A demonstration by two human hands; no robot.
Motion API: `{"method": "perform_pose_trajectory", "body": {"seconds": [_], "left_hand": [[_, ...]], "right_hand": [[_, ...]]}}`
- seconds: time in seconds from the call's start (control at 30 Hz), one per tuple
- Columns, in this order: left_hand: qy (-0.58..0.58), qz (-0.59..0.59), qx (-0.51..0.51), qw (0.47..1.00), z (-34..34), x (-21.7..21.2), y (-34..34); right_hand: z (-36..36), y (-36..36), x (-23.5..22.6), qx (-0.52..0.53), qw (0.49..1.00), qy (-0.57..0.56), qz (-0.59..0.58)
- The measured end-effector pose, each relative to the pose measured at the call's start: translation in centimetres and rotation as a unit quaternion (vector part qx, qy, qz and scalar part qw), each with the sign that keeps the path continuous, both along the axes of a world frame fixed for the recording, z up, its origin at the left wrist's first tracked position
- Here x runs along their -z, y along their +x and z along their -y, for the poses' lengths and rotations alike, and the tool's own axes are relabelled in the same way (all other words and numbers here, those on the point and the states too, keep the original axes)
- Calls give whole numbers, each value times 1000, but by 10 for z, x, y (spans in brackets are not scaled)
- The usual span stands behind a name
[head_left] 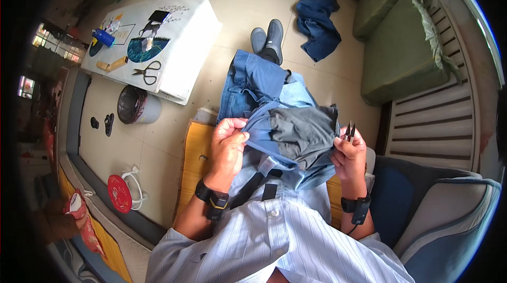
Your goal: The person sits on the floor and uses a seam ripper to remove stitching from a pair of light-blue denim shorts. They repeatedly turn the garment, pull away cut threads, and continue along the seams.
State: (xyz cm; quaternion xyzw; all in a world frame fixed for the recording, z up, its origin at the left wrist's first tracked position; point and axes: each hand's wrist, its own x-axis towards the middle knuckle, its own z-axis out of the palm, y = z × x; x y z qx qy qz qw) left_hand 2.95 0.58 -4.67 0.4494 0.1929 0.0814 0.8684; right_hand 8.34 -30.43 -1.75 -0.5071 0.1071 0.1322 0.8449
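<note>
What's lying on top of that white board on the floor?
On the board lie scissors, a blue bottle, a wooden piece and dark fabric cutouts. The floor beneath it is covered.

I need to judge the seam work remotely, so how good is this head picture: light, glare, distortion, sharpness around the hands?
Head view: even daylight, soft shadows on the floor; glare only at the window strip top right. Fisheye bends the slatted bench and blacks out the corners. The left hand, right hand, blue garment and snips at centre are sharp.
</note>
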Motion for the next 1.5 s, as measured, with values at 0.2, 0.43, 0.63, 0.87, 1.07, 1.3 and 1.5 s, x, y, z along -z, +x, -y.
{"method": "perform_pose_trajectory", "body": {"seconds": [0.2,0.43,0.63,0.87,1.07,1.3,1.5], "left_hand": [[-54,20,60,997,20,-26,25],[-123,49,195,972,33,-23,54],[328,-103,232,910,-16,18,38],[400,-125,460,783,-2,15,25],[60,-125,355,925,-21,-20,1],[166,63,238,955,-1,-66,-33],[344,135,287,884,18,-82,-32]], "right_hand": [[-15,-5,-41,52,931,-299,205],[-65,-3,7,-138,956,-231,116],[-22,9,11,-49,998,-17,-46],[4,10,17,-42,996,68,-28],[3,11,4,-47,997,56,-31],[-7,10,9,-44,994,-93,-47],[-14,1,21,-74,814,-526,237]]}}
